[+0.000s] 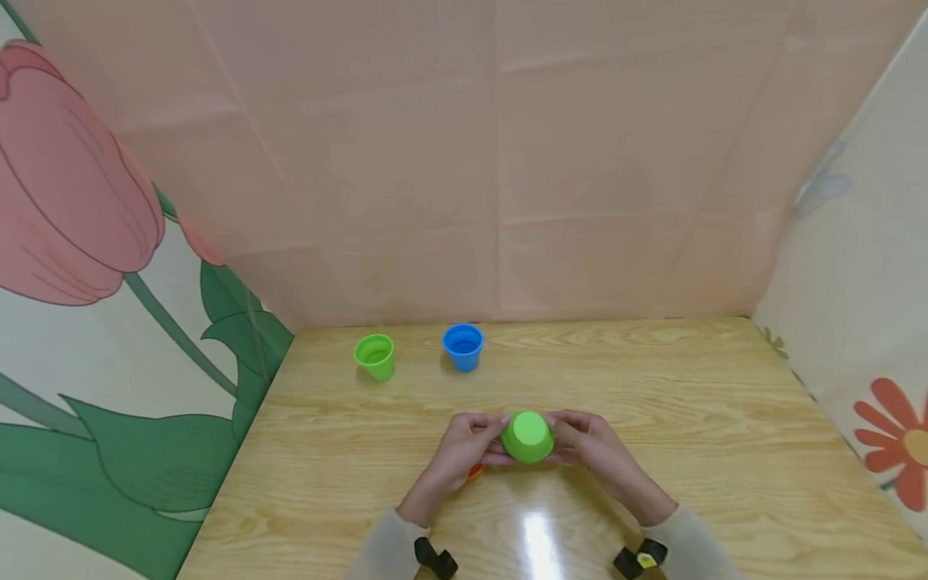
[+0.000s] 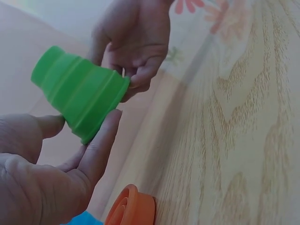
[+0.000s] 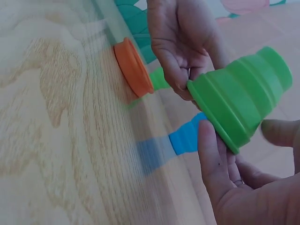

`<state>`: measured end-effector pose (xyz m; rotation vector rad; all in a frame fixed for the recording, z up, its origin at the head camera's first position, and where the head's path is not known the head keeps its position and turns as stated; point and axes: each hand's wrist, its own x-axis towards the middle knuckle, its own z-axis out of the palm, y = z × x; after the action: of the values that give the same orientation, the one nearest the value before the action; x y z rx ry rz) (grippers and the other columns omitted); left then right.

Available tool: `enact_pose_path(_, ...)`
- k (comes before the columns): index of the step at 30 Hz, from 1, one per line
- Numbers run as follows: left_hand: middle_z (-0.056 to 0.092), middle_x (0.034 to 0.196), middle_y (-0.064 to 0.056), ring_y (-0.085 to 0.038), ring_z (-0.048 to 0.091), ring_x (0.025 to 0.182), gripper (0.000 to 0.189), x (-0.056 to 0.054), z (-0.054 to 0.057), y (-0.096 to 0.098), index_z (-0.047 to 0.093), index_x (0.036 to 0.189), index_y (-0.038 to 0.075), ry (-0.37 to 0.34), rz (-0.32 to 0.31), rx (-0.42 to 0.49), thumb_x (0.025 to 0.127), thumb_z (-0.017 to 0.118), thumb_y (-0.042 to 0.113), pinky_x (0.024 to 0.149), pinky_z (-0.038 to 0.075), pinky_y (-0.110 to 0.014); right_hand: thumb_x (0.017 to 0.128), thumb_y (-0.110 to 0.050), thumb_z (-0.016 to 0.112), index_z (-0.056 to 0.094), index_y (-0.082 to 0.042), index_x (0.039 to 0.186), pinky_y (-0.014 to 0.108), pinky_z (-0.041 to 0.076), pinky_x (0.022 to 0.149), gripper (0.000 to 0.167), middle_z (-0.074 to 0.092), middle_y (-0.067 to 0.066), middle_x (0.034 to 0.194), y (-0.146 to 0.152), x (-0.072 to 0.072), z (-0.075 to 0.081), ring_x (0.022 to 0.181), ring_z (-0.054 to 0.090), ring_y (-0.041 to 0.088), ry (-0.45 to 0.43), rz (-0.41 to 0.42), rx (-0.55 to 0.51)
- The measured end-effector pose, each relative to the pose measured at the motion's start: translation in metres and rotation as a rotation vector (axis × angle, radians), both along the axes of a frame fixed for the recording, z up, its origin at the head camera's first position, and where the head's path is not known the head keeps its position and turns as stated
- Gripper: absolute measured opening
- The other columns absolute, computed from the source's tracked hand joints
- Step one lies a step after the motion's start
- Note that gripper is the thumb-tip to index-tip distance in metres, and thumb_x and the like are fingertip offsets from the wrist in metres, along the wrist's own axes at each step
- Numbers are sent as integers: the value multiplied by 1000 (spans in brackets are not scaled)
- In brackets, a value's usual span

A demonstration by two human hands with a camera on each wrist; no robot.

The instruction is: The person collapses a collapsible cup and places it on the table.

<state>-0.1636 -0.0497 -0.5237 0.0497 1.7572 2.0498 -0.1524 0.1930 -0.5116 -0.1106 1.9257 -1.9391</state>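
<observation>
Both hands hold a green collapsible cup [image 1: 528,437] above the table, its base turned up toward the head camera and its wide rim facing down. The left hand [image 1: 468,448] pinches one side of it between thumb and fingers. On the opposite side, the right hand [image 1: 589,442] grips the rim the same way. In the wrist views the cup [image 2: 77,91] is extended, with stepped rings along its wall. An orange collapsed cup [image 3: 133,68] lies on the table near the left hand, mostly hidden by it in the head view.
At the back of the wooden table [image 1: 725,403], a second green cup [image 1: 375,357] and a blue cup [image 1: 462,347] stand upright, mouths up. A pinkish cloth [image 1: 500,177] hangs behind the table, and printed flower panels flank both sides.
</observation>
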Motion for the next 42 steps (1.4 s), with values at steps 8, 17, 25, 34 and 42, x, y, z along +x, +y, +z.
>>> enact_pose_path(8,79,107,-20,-26,81,87,35,1,0,3,73,118,-5,8,24,-4,104,68,26,80,68,-39,108,-29,60,56,12,136,33,65,91,50,72,2,115,-2,-1,-2,102,71,14,-3,-21,24)
enact_pose_path(17,80,102,-19,-25,81,85,38,3,-2,7,74,115,-4,-7,31,-13,104,68,32,78,68,-39,106,-17,59,56,14,136,33,66,88,44,71,10,121,-4,-2,0,101,71,13,40,6,64)
enact_pose_path(25,78,85,-12,-19,78,71,42,5,1,8,74,110,-6,-41,22,-44,103,70,35,74,69,-39,99,-1,59,58,18,133,28,66,79,38,71,20,117,-4,0,-6,93,69,9,116,-6,158)
enact_pose_path(34,76,79,-12,-17,76,67,46,6,-2,10,74,111,-8,-59,-20,-50,105,66,37,74,69,-40,94,6,60,63,18,126,26,65,70,35,72,26,113,-3,0,-10,85,67,5,213,-21,196)
enact_pose_path(42,76,80,-10,-17,76,70,46,5,-2,11,73,114,-7,-107,-66,-23,105,65,36,75,69,-39,90,10,59,65,17,126,20,62,71,37,71,30,116,-3,-1,-14,87,68,1,276,-23,236)
